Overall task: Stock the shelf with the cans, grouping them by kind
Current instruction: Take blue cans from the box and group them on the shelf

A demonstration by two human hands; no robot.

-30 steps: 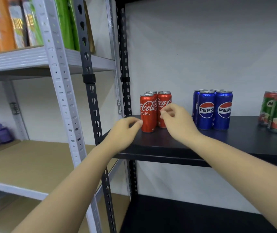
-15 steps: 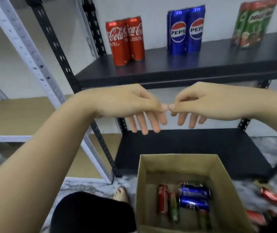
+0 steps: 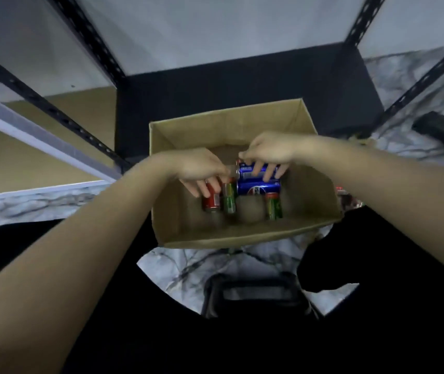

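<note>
Our right hand [image 3: 269, 151] grips a blue Pepsi can [image 3: 256, 170] inside the cardboard box [image 3: 242, 233]; our left hand [image 3: 202, 168], fingers loosely spread, touches the red can [image 3: 211, 202] beside it.

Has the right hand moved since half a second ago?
Yes. The right hand has dropped from above the cardboard box into it, fingers now curled round a blue can.

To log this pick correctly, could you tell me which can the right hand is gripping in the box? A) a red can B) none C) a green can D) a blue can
D: the right hand curls its fingers round the upper blue can in the cardboard box.
</note>
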